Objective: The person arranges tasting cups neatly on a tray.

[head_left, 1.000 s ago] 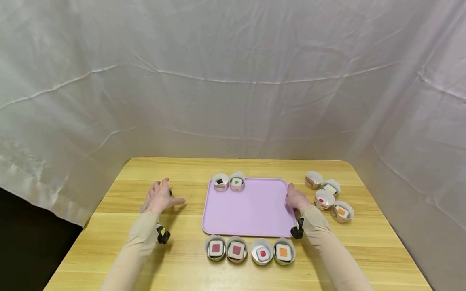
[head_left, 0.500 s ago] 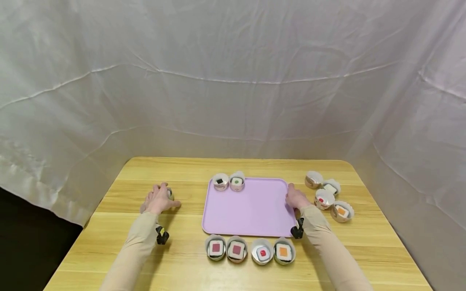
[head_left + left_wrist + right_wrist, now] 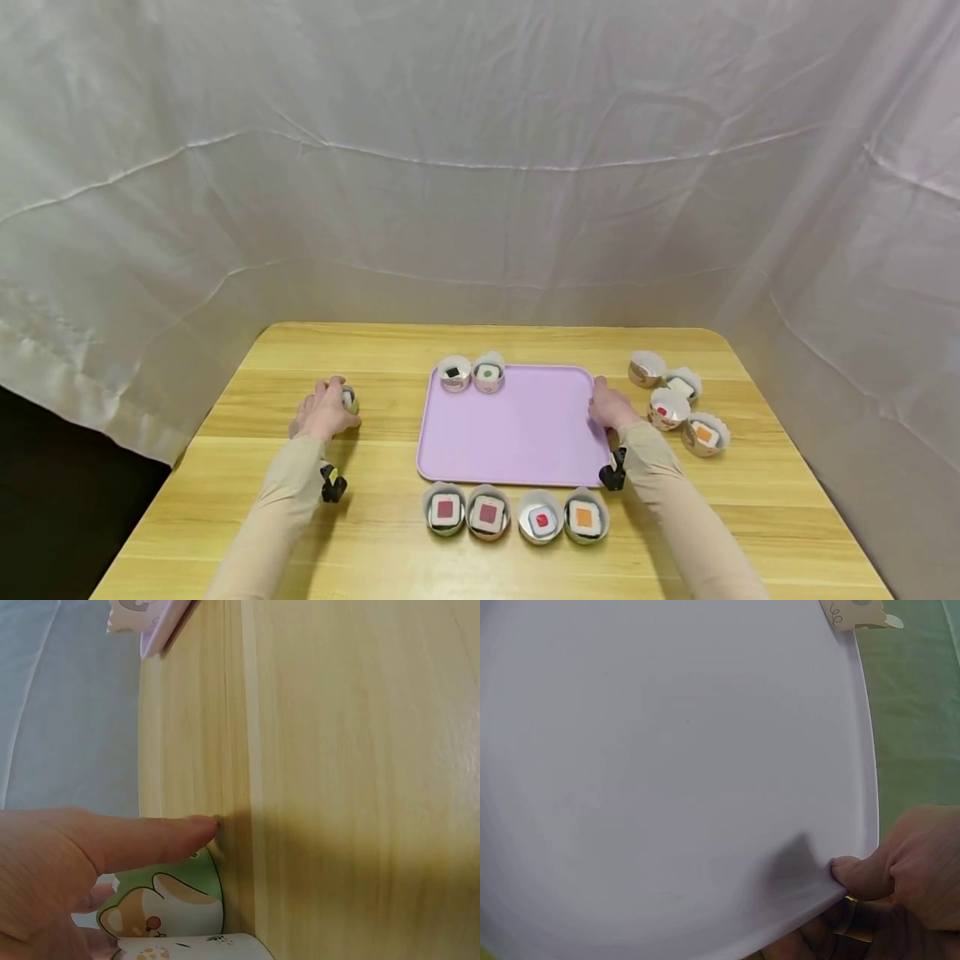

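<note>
In the head view my left hand [image 3: 324, 414] is at the left side of the table, with thumb and fingers around a small green paper cup [image 3: 351, 400]. The left wrist view shows my thumb lying along this green cup [image 3: 176, 892], printed with a cartoon animal; the fingers are partly hidden behind it. A white printed cup [image 3: 199, 949] stands beside it. My right hand [image 3: 611, 406] grips the right edge of a lilac tray [image 3: 517, 433]. In the right wrist view, the thumb of my right hand [image 3: 922, 870] presses over the tray's rim, with the fingers underneath.
Two cups with sushi-like pieces, one black-centred [image 3: 454, 375] and one green-centred [image 3: 488, 374], stand at the tray's far left corner. Several cups [image 3: 487, 515] line the tray's near side. More cups [image 3: 667, 410] cluster to its right. Grey cloth [image 3: 480, 208] hangs behind.
The fingers and thumb of my left hand have closed in on the green cup from a wide spread. My right hand and the tray have stayed put.
</note>
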Demonstrator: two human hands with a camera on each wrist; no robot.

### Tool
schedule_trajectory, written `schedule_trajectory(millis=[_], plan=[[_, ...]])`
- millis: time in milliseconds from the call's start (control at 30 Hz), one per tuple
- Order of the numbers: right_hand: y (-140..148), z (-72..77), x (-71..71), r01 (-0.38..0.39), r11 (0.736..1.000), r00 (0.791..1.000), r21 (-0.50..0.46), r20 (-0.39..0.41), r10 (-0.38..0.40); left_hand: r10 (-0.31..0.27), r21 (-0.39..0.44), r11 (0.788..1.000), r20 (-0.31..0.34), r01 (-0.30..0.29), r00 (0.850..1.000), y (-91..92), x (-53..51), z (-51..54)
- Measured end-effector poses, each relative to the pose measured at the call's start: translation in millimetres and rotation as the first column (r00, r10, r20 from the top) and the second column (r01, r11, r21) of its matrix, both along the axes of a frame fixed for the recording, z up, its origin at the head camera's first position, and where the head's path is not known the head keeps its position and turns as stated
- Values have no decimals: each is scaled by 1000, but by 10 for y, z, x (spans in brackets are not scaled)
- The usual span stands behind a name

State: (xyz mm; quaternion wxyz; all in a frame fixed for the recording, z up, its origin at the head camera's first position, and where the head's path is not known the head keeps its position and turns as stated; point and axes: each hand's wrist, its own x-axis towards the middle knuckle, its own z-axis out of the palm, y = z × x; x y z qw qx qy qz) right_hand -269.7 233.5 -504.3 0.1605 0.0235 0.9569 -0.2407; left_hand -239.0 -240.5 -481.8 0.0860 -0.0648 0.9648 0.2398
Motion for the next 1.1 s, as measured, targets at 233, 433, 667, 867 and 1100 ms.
schedule_trajectory(millis=[233,433,667,867,1100], plan=[[-18,15,-7,-23,999,1000,26,-13,24,0,-16,1000,-15,0,1000,-33,13,-6],[-12,19,-8,-22,999,1000,33,-11,23,-6,-12,1000,-29,6,1000,-52,21,-5],[-20,19,2,-17,1000,1000,26,3,17,-8,-3,1000,-54,8,999,-73,25,-43],[-14,13,6,-27,999,999,22,-20,27,-1,-22,1000,-95,-2,995,-81,11,-76],[13,-11,-3,-42,999,998,2,-48,42,5,-27,1000,-154,-9,988,-75,-1,-102]])
